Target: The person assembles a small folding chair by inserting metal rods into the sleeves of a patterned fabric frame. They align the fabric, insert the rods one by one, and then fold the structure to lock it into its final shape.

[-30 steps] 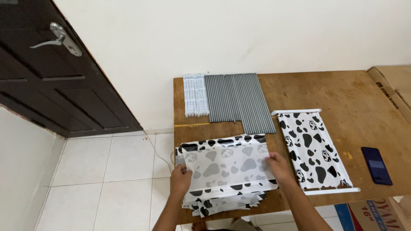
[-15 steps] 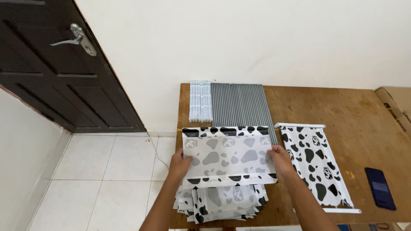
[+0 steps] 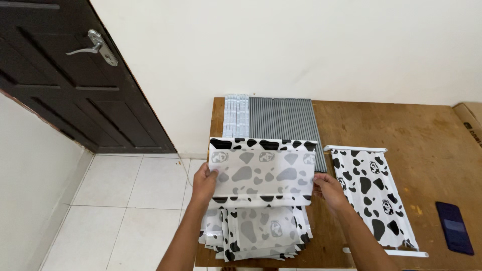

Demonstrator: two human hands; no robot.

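A thin, light, floppy cow-print sheet [image 3: 261, 173] is pinched at its side edges by the left hand [image 3: 205, 183] and right hand [image 3: 329, 189], each closed on it, above the desk [image 3: 427, 130].

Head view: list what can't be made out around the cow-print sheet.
- Stack under the sheet: top hidden by the sheet, sheet count too fine to tell.
- Left hand and right hand: fingers behind the sheet hidden.
- Grey rods: near ends covered by the sheet.
- Box: cut off by the right edge.
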